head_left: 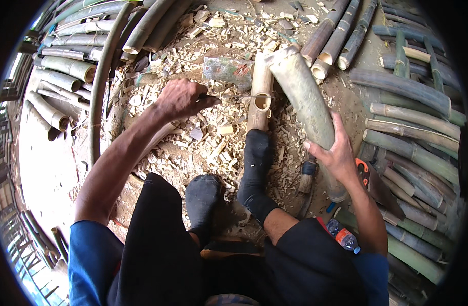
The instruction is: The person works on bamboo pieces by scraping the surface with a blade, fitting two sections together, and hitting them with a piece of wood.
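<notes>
My left hand [180,99] is closed round the dark handle of a chisel [234,96], its thin blade lying nearly level. The tip reaches the round opening cut in the side of a bamboo piece [262,76]; whether it touches the rim I cannot tell. That bamboo lies on the ground pointing away from me, with my right foot in a dark sock [257,153] against its near end. With my right hand [336,148] I grip a thick, pale green-white bamboo length [308,97], slanted, its chipped far end beside the holed bamboo.
Wood chips [218,137] cover the ground around my feet. Bamboo poles lie stacked at left [71,66] and right [412,148]. Close to my right forearm are orange-handled scissors [364,172], a broad dark blade [384,196] and a plastic bottle [346,237]. A wooden-handled tool [306,178] lies beside my foot.
</notes>
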Demonstrator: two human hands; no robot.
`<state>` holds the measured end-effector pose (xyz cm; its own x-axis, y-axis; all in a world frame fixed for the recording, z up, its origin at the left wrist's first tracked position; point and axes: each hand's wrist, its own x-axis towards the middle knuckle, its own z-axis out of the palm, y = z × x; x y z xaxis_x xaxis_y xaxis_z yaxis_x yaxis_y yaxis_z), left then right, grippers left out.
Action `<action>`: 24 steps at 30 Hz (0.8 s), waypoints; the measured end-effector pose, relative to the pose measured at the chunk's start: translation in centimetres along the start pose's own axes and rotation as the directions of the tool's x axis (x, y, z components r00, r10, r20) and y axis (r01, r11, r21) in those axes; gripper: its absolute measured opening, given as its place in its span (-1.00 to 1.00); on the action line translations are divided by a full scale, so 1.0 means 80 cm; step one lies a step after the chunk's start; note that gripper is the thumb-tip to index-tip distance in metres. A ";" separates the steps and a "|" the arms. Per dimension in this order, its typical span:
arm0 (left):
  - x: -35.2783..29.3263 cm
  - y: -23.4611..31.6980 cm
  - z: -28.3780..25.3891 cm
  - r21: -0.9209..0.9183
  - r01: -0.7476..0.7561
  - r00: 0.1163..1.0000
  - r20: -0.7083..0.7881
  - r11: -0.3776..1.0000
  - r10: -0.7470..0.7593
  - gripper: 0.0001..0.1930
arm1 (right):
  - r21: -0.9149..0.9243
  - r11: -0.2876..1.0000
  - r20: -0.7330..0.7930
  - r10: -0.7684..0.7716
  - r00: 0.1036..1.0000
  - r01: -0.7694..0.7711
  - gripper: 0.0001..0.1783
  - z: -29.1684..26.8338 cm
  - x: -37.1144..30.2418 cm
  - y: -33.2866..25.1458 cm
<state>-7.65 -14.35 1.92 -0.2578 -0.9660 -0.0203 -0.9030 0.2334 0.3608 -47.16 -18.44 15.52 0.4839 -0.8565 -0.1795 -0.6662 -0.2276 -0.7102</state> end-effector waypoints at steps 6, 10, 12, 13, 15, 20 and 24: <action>0.026 -0.018 -0.016 -0.028 0.004 0.997 0.076 1.000 -0.002 -0.39 | 0.171 0.985 0.000 0.035 0.999 -0.035 -0.13 0.009 0.016 -0.007; 0.022 -0.026 -0.005 0.000 -0.033 0.999 0.009 0.999 0.033 -0.42 | 0.163 0.984 0.010 0.071 0.997 -0.072 -0.10 0.024 0.018 -0.011; 0.026 -0.025 -0.007 0.005 -0.049 0.999 0.015 0.999 0.049 -0.41 | 0.090 0.989 0.022 0.113 0.993 -0.115 -0.08 0.029 0.015 -0.028; 0.027 -0.025 -0.007 0.007 -0.057 0.998 0.018 0.998 0.056 -0.40 | -0.016 0.974 0.116 0.226 0.967 -0.226 -0.04 0.032 0.017 -0.025; 0.035 -0.020 0.007 0.066 -0.064 0.997 -0.034 0.996 0.066 -0.39 | -0.205 0.969 0.146 0.170 0.975 -0.139 -0.04 0.033 0.017 -0.004; 0.023 -0.025 -0.003 -0.022 0.006 0.998 0.058 1.000 -0.005 -0.42 | -0.024 0.995 0.155 0.101 0.983 -0.099 -0.09 0.038 0.027 -0.034; 0.026 -0.024 -0.014 -0.076 -0.018 0.997 0.076 0.997 0.024 -0.41 | 0.044 0.999 -0.037 0.028 0.999 -0.027 -0.07 0.038 0.022 -0.015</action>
<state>-6.09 -16.91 2.20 -0.3046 -0.9489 -0.0824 -0.8693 0.2416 0.4312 -43.77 -18.29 13.94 0.4436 -0.8791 -0.1746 -0.6537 -0.1841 -0.7340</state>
